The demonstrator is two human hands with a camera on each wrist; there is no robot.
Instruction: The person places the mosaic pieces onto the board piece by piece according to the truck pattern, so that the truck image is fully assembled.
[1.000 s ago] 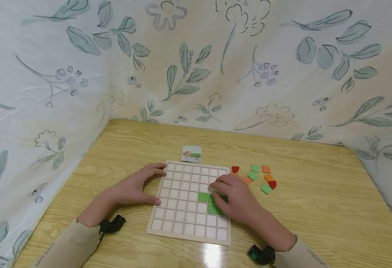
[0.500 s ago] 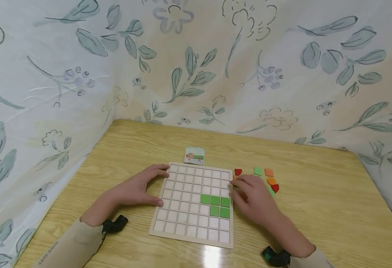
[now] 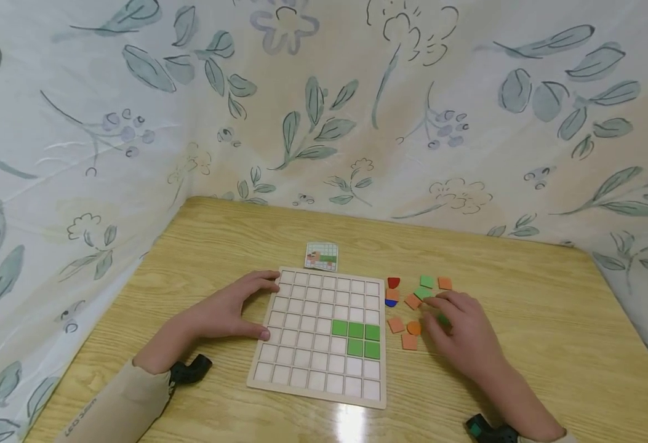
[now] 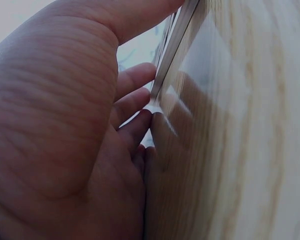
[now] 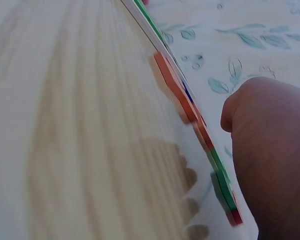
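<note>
A pale wooden grid board [image 3: 296, 340] lies on the table, with several dark green square tiles [image 3: 356, 331] set in cells at its right side. My left hand [image 3: 218, 309] rests at the board's left edge, thumb and fingertips touching the frame. In the left wrist view, the fingers [image 4: 135, 77] reach the board's rim. My right hand [image 3: 464, 335] is over the loose pieces right of the board, fingers loosely bent. Its fingertips are by a light green tile [image 3: 423, 295]; another green piece [image 3: 443, 319] shows between thumb and fingers. No held piece is visible.
Around the right hand lie orange squares [image 3: 409, 342], an orange round piece [image 3: 414, 328], a red piece [image 3: 393, 282] and a blue one [image 3: 391, 303]. A small pattern card [image 3: 321, 256] stands behind the board. Floral cloth [image 3: 324, 98] hangs beyond the table [image 3: 235, 237].
My right hand has moved from over the board to the right, above the loose pieces, uncovering the green tiles and several orange pieces. The left hand has stayed at the board's edge.
</note>
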